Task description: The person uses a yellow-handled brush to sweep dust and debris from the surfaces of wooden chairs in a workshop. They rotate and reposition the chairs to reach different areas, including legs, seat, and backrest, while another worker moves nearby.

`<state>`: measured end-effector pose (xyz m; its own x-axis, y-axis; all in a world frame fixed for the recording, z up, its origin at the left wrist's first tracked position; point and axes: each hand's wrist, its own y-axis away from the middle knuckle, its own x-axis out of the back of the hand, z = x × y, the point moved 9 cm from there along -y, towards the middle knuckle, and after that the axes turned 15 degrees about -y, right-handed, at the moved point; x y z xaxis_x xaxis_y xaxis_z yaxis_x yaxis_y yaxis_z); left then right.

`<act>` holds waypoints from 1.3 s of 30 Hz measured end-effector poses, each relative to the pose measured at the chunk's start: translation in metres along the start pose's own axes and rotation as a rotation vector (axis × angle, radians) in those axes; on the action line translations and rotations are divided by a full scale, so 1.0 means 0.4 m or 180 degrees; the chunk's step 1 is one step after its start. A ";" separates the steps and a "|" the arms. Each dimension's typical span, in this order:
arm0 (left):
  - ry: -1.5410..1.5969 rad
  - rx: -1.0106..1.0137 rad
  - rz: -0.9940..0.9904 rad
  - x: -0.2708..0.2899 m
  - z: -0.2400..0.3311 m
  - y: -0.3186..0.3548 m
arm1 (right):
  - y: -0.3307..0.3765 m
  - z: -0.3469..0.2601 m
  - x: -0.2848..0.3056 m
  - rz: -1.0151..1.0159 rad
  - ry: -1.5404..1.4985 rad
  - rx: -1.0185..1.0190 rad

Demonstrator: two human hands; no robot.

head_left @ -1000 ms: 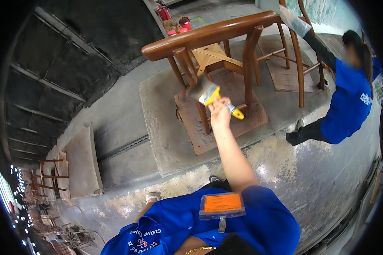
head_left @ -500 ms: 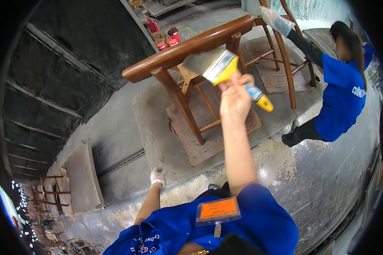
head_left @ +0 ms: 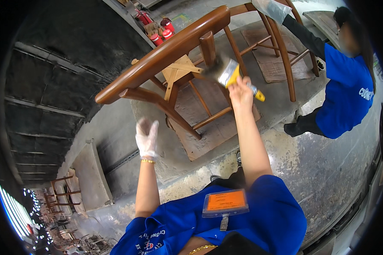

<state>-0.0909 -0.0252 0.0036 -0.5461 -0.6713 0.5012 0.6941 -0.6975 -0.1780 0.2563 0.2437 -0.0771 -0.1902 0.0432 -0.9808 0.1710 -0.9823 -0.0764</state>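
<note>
A brown wooden chair (head_left: 166,55) with a curved back rail stands before me on a cardboard sheet (head_left: 208,127). My right hand (head_left: 241,91) is bare and grips a yellow-handled paintbrush (head_left: 232,73), its bristles against the chair's rear post just under the rail. My left hand (head_left: 147,138), in a thin white glove, is raised in the air below the chair's left arm, fingers loosely apart, holding nothing.
A co-worker in a blue shirt (head_left: 347,93) stands at the right with a gloved hand on a second chair (head_left: 285,46). Red fire extinguishers (head_left: 155,27) sit at the back. Several chair frames (head_left: 59,197) are stacked at lower left. The floor is stained concrete.
My right hand has carried the brush from the seat area up to the post under the back rail. My gloved left hand has risen from my side into view.
</note>
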 end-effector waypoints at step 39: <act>0.1015 -0.0149 0.1147 -0.022 0.509 -0.592 | 0.173 -0.504 0.661 0.3268 0.2573 0.0201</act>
<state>-0.1551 0.1970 0.2139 -0.3964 -0.9105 0.1174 0.8476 -0.4121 -0.3343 0.4127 0.2239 -0.3777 0.6334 -0.6513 -0.4178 -0.1597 -0.6383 0.7531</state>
